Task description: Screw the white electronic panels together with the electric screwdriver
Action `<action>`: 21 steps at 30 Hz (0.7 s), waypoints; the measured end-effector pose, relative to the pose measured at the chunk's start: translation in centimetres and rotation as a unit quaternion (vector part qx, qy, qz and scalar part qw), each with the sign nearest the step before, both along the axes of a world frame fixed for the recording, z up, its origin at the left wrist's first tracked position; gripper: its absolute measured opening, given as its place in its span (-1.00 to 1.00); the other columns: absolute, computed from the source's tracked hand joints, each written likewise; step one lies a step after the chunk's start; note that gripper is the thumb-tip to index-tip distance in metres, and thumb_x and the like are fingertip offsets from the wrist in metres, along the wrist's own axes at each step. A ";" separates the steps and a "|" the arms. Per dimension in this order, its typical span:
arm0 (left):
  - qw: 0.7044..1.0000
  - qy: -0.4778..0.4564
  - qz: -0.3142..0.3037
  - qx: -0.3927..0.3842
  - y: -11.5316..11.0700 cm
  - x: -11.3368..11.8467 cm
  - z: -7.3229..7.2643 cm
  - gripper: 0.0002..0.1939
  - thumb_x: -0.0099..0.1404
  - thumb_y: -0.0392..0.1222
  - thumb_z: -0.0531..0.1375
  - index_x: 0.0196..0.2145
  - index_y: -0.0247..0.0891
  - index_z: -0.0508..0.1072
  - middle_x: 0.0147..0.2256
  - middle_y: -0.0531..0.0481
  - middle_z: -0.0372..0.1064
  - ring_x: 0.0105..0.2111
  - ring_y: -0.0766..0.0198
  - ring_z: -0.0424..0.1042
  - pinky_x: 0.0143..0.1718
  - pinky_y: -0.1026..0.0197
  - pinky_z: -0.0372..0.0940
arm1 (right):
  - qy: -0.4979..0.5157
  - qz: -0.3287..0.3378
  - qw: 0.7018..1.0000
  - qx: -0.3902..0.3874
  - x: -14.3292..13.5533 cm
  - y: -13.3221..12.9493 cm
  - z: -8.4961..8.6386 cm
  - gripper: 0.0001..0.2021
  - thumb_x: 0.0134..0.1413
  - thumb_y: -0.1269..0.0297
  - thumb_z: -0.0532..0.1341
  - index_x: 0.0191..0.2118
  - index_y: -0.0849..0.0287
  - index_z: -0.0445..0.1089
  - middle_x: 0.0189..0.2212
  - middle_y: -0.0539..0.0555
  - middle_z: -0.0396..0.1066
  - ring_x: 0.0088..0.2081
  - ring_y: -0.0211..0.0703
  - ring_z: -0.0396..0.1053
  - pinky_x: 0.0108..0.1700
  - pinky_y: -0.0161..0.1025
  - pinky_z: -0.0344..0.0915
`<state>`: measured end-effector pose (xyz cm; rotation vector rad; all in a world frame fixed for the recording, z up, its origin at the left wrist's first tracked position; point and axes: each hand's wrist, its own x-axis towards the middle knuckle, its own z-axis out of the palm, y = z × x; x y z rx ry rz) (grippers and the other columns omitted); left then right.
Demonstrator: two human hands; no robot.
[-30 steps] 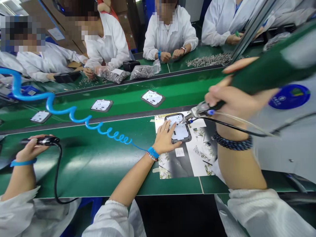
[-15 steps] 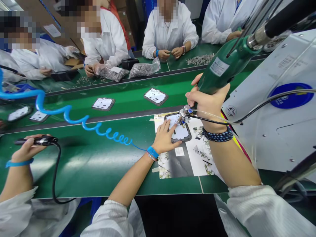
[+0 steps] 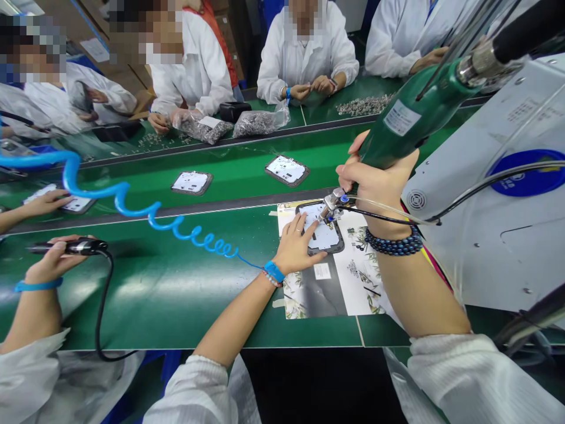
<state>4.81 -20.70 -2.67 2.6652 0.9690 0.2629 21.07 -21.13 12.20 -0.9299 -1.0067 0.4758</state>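
Far L: a co-worker's hand (image 3: 46, 203) reaches over the belt panel (image 3: 79, 204) at that end; can't tell if fingers touch it. Below, another co-worker's hand (image 3: 46, 262) w/ blue band grips a black tool (image 3: 83, 247), cable hanging down over the bench edge. Blue coiled cord (image 3: 154, 221) runs slantwise above the green bench (image 3: 176, 294) to the wristband (image 3: 274, 271). Behind, on the green belt (image 3: 238, 171), a white panel w/ dark frame (image 3: 192, 181) lies flat, then a second white panel (image 3: 286, 169) to its R. Clear bags (image 3: 260, 123) of small metal parts sit on the far bench, co-workers in white coats behind.

Mid: L hand (image 3: 296, 244) lies palm down, fingers spread wide on the framed panel (image 3: 326, 235), thumb by its near edge. That panel lies flat on the printed sheet (image 3: 357, 288), upper part of it; sheet's on the bench.

R: R hand (image 3: 382, 182) has fingers wrapped round the green driver (image 3: 410, 123), tilted, metal nose (image 3: 331, 203) right next to L index fingertip, over the panel. Bit contact hidden, can't tell. White machine (image 3: 485, 235) w/ blue oval label (image 3: 527, 171) at far R, behind R forearm.
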 end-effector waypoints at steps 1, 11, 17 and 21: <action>1.000 0.001 0.000 0.000 0.0 0.0 0.0 -0.08 0.21 0.30 0.24 0.37 -0.20 0.11 0.42 -0.34 -0.20 0.42 -0.22 -0.17 0.33 -0.25 -0.04 | 0.001 0.000 1.000 0.001 0.0 0.0 0.0 -0.79 -0.23 0.57 0.22 -0.43 0.13 0.30 -0.74 -0.15 0.17 -0.71 -0.36 0.10 -0.57 -0.25 0.14; 1.000 -0.003 0.002 0.005 -0.1 0.0 -0.2 -0.07 0.22 0.32 0.22 0.38 -0.24 0.10 0.42 -0.36 -0.19 0.42 -0.21 -0.17 0.34 -0.24 -0.05 | 0.002 0.002 1.000 -0.004 -0.4 0.2 -0.2 -0.81 -0.33 0.57 0.20 -0.51 0.16 0.27 -0.73 -0.14 0.14 -0.69 -0.38 0.08 -0.58 -0.25 0.09; 1.000 -0.004 0.006 0.002 0.1 0.0 -0.4 0.04 0.21 0.33 0.22 0.41 -0.33 -0.03 0.42 -0.37 -0.16 0.42 -0.19 -0.17 0.36 -0.22 -0.05 | -0.005 -0.017 1.000 -0.019 -0.6 1.3 -1.2 -0.84 -0.33 0.52 0.22 -0.53 0.18 0.25 -0.67 -0.10 0.17 -0.60 -0.36 0.14 -0.55 -0.29 0.11; 1.000 -0.008 0.006 -0.001 0.2 0.0 -0.3 0.08 0.21 0.33 0.20 0.42 -0.39 -0.11 0.41 -0.38 -0.15 0.43 -0.16 -0.18 0.37 -0.19 -0.08 | 0.010 -0.023 1.000 0.017 -0.2 0.2 -0.1 -0.81 -0.32 0.49 0.26 -0.51 0.17 0.23 -0.65 -0.10 0.16 -0.62 -0.38 0.12 -0.57 -0.30 0.07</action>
